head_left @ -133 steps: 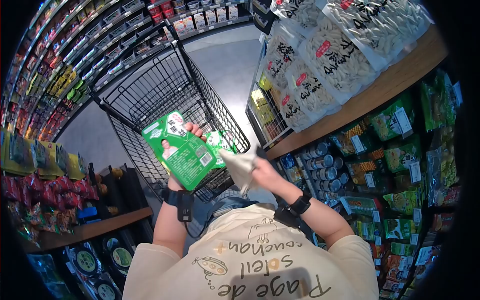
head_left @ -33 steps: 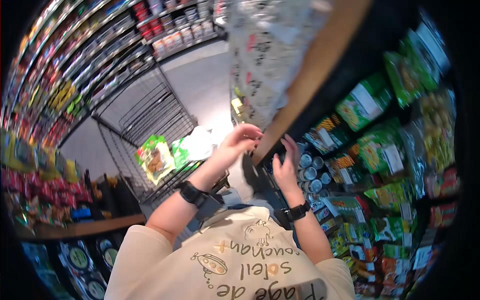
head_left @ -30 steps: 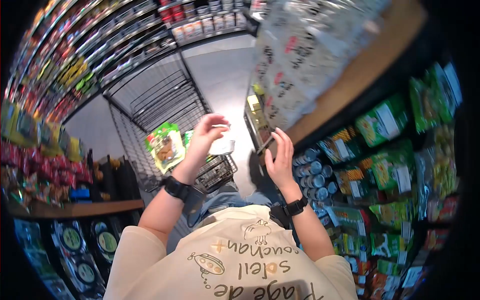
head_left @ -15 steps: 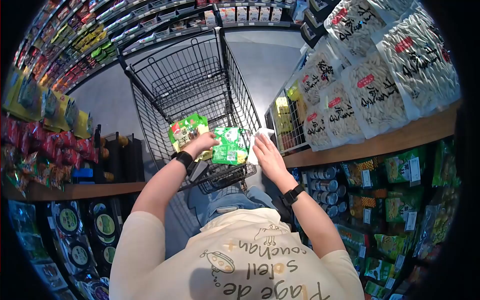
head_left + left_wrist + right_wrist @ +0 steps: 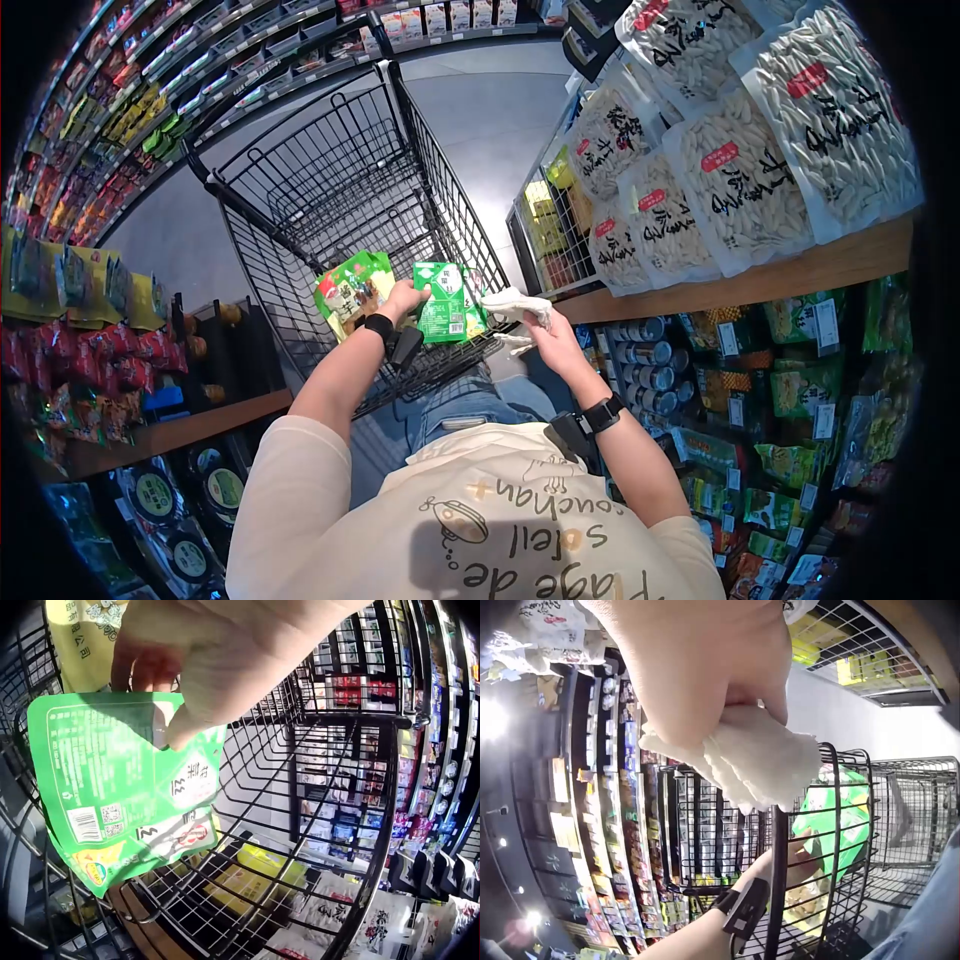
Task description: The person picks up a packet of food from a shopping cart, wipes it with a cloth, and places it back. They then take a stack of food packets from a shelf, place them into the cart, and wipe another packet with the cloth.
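Observation:
My left hand pinches a flat green pouch at its edge, low over the near end of the black wire cart. In the left wrist view, the thumb lies on the printed back of the green pouch, and a second green packet shows below it. Beside my left hand, a green and yellow snack bag lies in the cart. My right hand grips a crumpled white cloth by the cart's right side. In the right wrist view, the white cloth has wavy, layered edges.
Large clear bags of white strips stand on a wooden ledge to the right. Hanging green packets and cans sit below it. Red snack packs hang at left; stocked shelves line the back.
Both hands were empty about a second ago. My left hand now holds the green pouch. My right hand, half a second ago flat on the white cloth, now grips it bunched up.

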A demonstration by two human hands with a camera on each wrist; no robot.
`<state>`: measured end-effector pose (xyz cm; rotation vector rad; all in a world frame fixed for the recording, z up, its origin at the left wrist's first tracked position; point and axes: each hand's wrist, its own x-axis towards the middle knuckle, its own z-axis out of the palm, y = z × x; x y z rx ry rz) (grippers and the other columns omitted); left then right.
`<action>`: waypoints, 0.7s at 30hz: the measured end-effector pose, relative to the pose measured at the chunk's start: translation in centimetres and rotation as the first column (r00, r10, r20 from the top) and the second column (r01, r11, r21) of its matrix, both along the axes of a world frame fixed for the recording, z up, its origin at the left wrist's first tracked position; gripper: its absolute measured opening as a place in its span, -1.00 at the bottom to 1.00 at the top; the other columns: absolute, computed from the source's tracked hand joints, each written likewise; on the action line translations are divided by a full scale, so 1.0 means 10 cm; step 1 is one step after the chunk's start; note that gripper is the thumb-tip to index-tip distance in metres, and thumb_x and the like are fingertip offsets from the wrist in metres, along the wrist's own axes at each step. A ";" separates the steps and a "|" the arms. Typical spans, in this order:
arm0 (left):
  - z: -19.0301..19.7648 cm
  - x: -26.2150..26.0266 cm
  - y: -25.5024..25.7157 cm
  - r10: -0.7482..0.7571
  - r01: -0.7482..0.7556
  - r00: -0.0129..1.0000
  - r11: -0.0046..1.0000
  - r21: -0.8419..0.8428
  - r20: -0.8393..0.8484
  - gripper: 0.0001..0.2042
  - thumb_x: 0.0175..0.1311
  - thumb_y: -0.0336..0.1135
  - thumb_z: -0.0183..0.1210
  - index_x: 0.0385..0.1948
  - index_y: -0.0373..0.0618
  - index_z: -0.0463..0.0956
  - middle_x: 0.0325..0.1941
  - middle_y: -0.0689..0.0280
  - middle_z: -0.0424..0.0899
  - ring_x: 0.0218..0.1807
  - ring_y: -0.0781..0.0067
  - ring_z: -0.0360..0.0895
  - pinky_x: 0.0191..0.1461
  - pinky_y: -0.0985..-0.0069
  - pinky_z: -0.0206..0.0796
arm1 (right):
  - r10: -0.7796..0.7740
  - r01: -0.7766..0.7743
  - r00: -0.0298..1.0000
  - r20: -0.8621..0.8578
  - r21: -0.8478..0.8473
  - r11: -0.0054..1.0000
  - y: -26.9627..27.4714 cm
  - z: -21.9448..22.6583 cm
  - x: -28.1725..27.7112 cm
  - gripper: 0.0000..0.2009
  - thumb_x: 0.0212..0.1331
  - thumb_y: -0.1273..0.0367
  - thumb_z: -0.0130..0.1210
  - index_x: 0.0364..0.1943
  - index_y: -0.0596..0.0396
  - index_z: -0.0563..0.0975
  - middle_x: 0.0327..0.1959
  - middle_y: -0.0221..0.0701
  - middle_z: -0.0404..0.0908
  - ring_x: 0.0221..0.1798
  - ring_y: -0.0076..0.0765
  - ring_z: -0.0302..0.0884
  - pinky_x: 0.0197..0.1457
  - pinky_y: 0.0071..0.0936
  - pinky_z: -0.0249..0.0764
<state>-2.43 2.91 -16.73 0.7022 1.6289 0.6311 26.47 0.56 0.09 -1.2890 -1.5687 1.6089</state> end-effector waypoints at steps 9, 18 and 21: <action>1.78 0.28 -0.31 0.091 -0.197 0.976 0.759 0.621 0.198 -0.82 0.21 -0.37 0.02 -0.22 -0.25 0.39 -0.31 0.39 0.54 -0.32 0.70 0.42 -0.26 0.70 0.27 | 0.081 -0.099 0.995 0.059 0.692 0.715 0.24 1.02 -0.54 -0.46 -0.15 0.54 0.01 0.07 0.17 0.29 0.16 -0.23 0.25 0.24 -0.21 0.15 0.24 -0.26 0.06; 2.06 0.55 -0.61 0.271 -0.661 0.693 0.610 0.437 0.668 -0.80 0.22 -0.53 -0.15 -0.16 -0.27 0.40 -0.19 0.24 0.54 -0.20 0.52 0.49 -0.10 0.63 0.32 | 0.208 -0.553 0.833 0.512 0.761 0.340 -0.17 0.85 -0.80 -0.39 -0.32 0.50 0.07 0.04 0.17 0.31 0.21 -0.25 0.19 0.28 -0.19 0.08 0.30 -0.10 -0.08; 1.98 0.41 -0.59 0.336 -0.737 0.661 0.457 0.498 0.671 -0.84 0.27 -0.45 -0.13 -0.19 -0.23 0.39 -0.24 0.31 0.52 -0.23 0.58 0.44 -0.12 0.62 0.29 | 0.334 -0.579 0.811 0.481 0.744 0.334 -0.22 0.83 -0.65 -0.51 -0.18 0.47 0.06 -0.01 0.19 0.34 0.09 -0.28 0.34 0.20 -0.23 0.22 0.25 -0.21 0.08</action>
